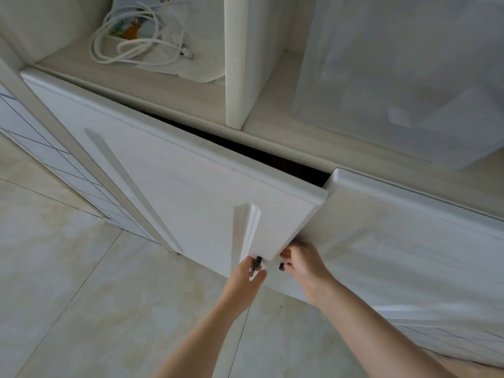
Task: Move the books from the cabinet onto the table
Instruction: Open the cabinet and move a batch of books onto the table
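A white cabinet door in the lower cabinet stands partly swung out, with a dark gap along its top edge. No books show; the inside is hidden in shadow. My left hand grips the lower end of the door's long white handle. My right hand has its fingers hooked around the door's lower right corner. A second, shut door lies to the right.
Above the doors runs an open shelf with a coiled white cable on a white bag. A translucent plastic box fills the right compartment behind an upright divider. Beige floor tiles lie below.
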A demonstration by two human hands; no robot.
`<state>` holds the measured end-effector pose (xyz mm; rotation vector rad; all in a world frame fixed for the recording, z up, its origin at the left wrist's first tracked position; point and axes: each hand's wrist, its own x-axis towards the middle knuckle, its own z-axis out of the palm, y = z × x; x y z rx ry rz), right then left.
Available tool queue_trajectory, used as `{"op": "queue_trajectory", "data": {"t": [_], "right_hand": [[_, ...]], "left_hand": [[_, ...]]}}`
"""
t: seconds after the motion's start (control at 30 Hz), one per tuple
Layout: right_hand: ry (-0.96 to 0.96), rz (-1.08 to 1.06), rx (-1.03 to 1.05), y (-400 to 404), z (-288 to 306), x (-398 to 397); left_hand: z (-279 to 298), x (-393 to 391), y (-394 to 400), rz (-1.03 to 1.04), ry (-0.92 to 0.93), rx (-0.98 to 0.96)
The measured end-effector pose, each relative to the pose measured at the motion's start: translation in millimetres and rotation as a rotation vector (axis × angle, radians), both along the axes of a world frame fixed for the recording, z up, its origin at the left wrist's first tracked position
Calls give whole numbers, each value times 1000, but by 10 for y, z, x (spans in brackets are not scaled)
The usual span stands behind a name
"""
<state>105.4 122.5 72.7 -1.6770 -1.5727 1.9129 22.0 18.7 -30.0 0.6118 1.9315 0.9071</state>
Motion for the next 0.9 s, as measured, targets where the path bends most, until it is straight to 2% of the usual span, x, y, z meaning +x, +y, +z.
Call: {"op": "queue_trajectory", "data": {"t": [0.1,0.2,0.27,0.33,0.4,0.53,0.67,0.9], "right_hand": [[67,147,134,-65,239,39],[100,403,249,-217,588,102],[199,485,339,-329,848,197],[370,494,414,-433,1171,318],[462,503,526,-519,1464,388],[363,487,843,-706,1609,356],[347,430,874,-949,1612,359],[298,401,841,-1627,1621,359]], "left_hand": [[52,24,-169,-12,27,10],[131,30,-344,-31,5,-13],[153,18,-463,-80,7,-47],[174,-9,-545,-123,21,-81],[194,-38,-597,-132,43,-88],[257,-13,-698,-131,123,-80],[255,19,-860,-117,163,-64],[262,-20,-1524,-233,199,-104]]}}
